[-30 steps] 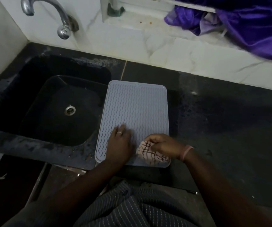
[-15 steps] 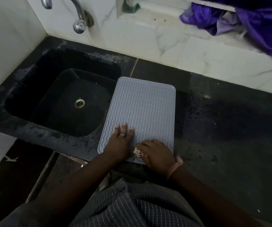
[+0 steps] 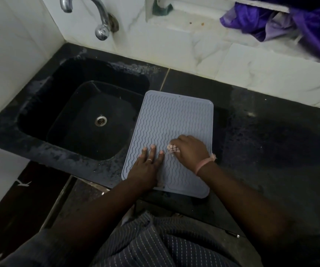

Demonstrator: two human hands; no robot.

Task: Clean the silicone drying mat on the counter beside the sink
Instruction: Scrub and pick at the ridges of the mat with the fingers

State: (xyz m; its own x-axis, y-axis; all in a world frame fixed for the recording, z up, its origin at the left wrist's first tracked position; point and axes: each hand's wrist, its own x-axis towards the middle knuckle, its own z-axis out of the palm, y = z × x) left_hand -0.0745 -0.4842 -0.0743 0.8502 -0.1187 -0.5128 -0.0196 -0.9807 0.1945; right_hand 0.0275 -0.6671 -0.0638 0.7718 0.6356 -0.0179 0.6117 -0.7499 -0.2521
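Note:
A pale grey silicone drying mat (image 3: pixel 171 120) with wavy ridges lies on the black counter, its left edge overhanging the sink. My left hand (image 3: pixel 145 166) presses flat on the mat's near left part, fingers spread, a ring on one finger. My right hand (image 3: pixel 191 149) is closed over a small checked cloth (image 3: pixel 172 148), which it presses onto the mat near the right edge, about midway up. Only a corner of the cloth shows beyond the fingers.
A black sink (image 3: pixel 86 120) with a metal drain (image 3: pixel 100 120) lies to the left, under a chrome tap (image 3: pixel 97 18). The dark counter (image 3: pixel 271 151) stretches right. Purple fabric (image 3: pixel 294 26) hangs over the white tiled ledge at the back right.
My right hand has slid the cloth from the mat's near right corner up toward its middle. My left hand stays pressed on the mat. The camera shifted.

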